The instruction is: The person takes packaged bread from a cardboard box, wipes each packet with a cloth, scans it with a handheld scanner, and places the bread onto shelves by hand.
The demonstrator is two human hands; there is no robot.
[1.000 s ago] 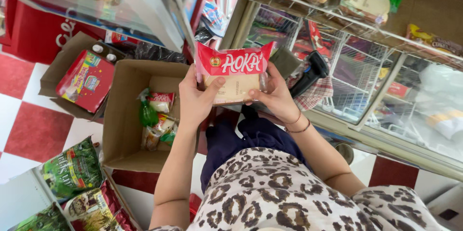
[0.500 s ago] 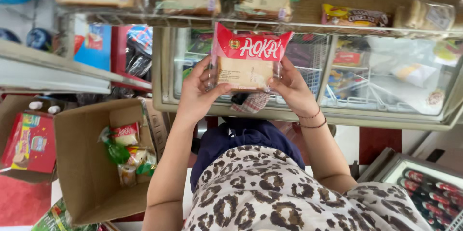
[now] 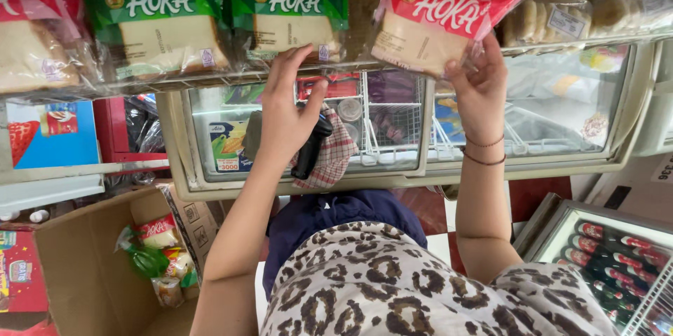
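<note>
Two hands are up at the wire shelf [image 3: 210,78]: the right hand [image 3: 480,87] pinches the lower edge of a red bread packet [image 3: 434,24], tilted at the shelf's edge, while the left hand [image 3: 287,115] hangs half open, holding nothing. That packet looks light, soft, easily squashed, its wrapper slippery; best held by its sides. Green packets [image 3: 284,17] crowd the left; room lies rightward, above the freezer [image 3: 392,175]
</note>
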